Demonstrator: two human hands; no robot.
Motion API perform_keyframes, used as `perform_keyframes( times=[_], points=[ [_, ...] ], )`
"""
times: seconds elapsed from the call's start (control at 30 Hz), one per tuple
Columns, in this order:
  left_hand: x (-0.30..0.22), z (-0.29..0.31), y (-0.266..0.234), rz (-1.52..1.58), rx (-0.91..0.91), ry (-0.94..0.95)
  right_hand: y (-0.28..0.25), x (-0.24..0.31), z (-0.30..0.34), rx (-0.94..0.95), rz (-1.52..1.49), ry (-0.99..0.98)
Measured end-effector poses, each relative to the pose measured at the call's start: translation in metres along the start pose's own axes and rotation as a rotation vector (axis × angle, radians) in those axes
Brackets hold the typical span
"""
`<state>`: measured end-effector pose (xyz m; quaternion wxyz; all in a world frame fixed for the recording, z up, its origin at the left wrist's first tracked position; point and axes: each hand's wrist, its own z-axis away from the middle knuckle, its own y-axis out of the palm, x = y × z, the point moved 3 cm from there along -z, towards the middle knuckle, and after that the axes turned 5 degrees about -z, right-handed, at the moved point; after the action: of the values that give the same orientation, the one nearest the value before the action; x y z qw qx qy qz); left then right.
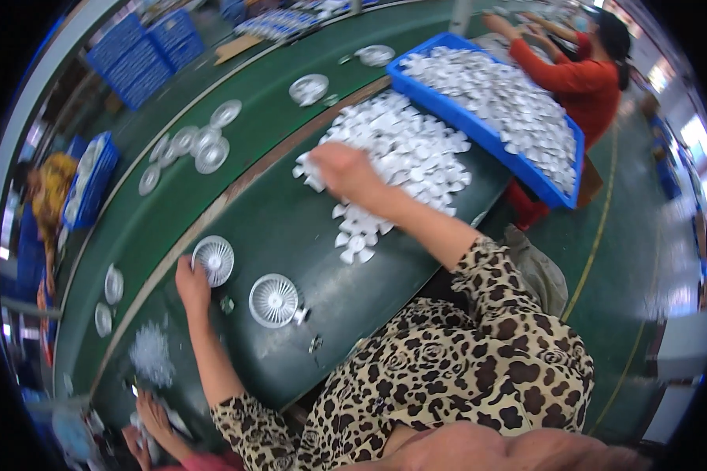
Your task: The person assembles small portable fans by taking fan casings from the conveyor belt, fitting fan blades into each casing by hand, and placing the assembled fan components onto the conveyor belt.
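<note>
At the left of the green table my left hand (191, 289) grips the rim of a round, ribbed fan cover (214, 261). A second fan cover (275, 301), with a small stub on its side, lies on the table to its right. My right hand (344, 171) is over the left part of a heap of white fan blades (404, 149). Its fingers are curled together and blurred by motion; whatever they may hold is hidden. A few blades (356, 245) lie loose at the heap's near edge.
Behind the heap stands a blue crate (491, 145) full of white blades. A green conveyor belt (165, 216) beyond the table carries several clear covers (204, 145). Small clear parts (151, 355) lie at the left, near another person's hand (155, 416). A person in red (581, 86) works at far right.
</note>
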<state>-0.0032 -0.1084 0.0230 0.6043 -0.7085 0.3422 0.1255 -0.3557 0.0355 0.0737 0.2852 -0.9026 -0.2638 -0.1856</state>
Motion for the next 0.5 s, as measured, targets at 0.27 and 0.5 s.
perform_keyframes(
  times=[0.27,0.5],
  points=[
    [-0.04,0.038,0.002,1.111,0.045,-0.43,0.021,-0.023,0.03,0.342,-0.62,0.844],
    [-0.047,0.068,0.014,1.325,0.153,-0.427,0.031,0.023,0.037,0.588,0.118,0.138]
  ],
)
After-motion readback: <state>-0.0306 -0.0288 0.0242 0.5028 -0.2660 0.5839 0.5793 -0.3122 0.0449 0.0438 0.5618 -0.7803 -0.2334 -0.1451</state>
